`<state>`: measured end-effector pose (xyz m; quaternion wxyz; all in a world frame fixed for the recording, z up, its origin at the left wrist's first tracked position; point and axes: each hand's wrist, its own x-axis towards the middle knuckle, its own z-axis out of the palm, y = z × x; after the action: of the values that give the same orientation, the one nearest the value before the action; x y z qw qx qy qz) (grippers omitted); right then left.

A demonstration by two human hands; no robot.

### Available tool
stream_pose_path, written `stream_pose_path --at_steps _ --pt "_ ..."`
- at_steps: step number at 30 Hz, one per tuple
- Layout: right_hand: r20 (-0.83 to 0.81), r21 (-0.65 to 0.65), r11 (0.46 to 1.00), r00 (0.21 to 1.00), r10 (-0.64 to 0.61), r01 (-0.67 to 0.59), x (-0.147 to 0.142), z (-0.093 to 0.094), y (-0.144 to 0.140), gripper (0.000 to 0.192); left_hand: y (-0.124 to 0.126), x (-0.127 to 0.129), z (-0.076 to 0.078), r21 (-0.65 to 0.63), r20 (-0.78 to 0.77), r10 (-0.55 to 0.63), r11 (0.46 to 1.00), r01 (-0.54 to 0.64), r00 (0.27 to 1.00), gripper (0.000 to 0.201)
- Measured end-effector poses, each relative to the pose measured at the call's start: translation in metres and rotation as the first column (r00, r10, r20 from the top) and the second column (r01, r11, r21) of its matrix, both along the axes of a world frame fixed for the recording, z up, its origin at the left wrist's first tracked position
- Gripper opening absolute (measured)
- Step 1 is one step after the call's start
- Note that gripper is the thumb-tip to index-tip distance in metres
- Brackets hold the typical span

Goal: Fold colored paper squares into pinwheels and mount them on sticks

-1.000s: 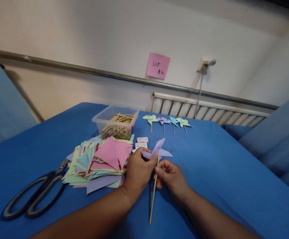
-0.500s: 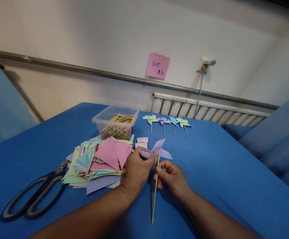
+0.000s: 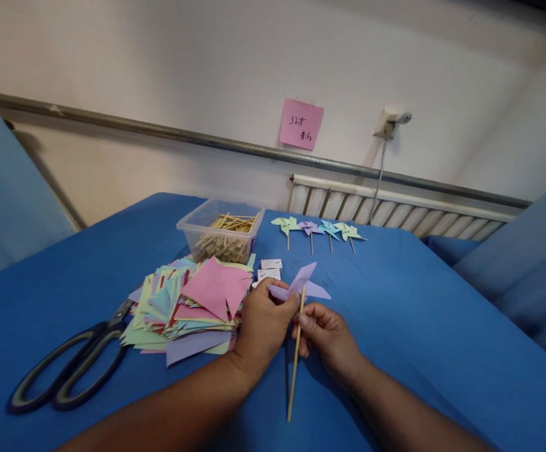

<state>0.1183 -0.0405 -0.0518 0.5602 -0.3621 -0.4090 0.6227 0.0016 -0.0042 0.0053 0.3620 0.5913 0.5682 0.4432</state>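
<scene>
A purple paper pinwheel (image 3: pixel 303 279) is pinched in my left hand (image 3: pixel 266 320), its blades spreading up and to the right. My right hand (image 3: pixel 327 336) grips a thin wooden stick (image 3: pixel 294 370) between thumb and fingers. The stick's upper end lies against the pinwheel's middle, and its lower end slants down toward me. Whether the two are joined cannot be seen, since my fingers cover part of the contact. Just beyond my left hand are small white boxes (image 3: pixel 270 270), and a pile of coloured paper (image 3: pixel 216 289) lies left of it.
A clear plastic box (image 3: pixel 192 229) of wooden sticks (image 3: pixel 228 235) stands behind the paper. Large scissors (image 3: pixel 85 358) lie at the left, their blades partly under the pile. Several finished pinwheels (image 3: pixel 310 228) line the far edge of the blue-covered table (image 3: pixel 418 326). A radiator (image 3: pixel 395 210) runs behind.
The whole view has shifted slightly. Both hands keep their hold on the pinwheel and the stick, with almost no movement between them.
</scene>
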Motion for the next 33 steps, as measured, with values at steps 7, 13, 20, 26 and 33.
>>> stream_pose_path --at_steps 7,13,20,26,33 --pt "0.008 -0.001 1.000 1.000 0.000 0.000 -0.0002 0.0014 -0.0003 0.026 0.0000 0.0001 0.0002 0.024 -0.001 0.002 1.000 -0.002 1.000 0.011" --pt "0.010 0.004 1.000 1.000 0.000 0.000 -0.0007 0.0029 -0.0002 0.027 -0.0001 -0.0003 0.0023 0.028 -0.028 -0.001 1.000 0.001 1.000 0.010" --pt "0.030 0.013 1.000 1.000 -0.003 0.002 -0.0007 0.0049 -0.0009 0.029 -0.0012 0.0002 0.0008 0.059 -0.023 0.002 0.998 -0.001 1.000 0.008" --pt "0.035 0.013 1.000 0.999 -0.002 0.001 -0.0014 0.0050 -0.0001 0.030 -0.0011 -0.0001 -0.0011 0.088 -0.022 -0.024 0.996 0.026 0.999 0.007" --pt "0.004 0.000 1.000 1.000 -0.007 0.007 -0.0031 0.0060 0.0017 0.029 0.0009 -0.0003 -0.0018 0.091 -0.079 0.005 0.996 0.003 0.997 0.006"
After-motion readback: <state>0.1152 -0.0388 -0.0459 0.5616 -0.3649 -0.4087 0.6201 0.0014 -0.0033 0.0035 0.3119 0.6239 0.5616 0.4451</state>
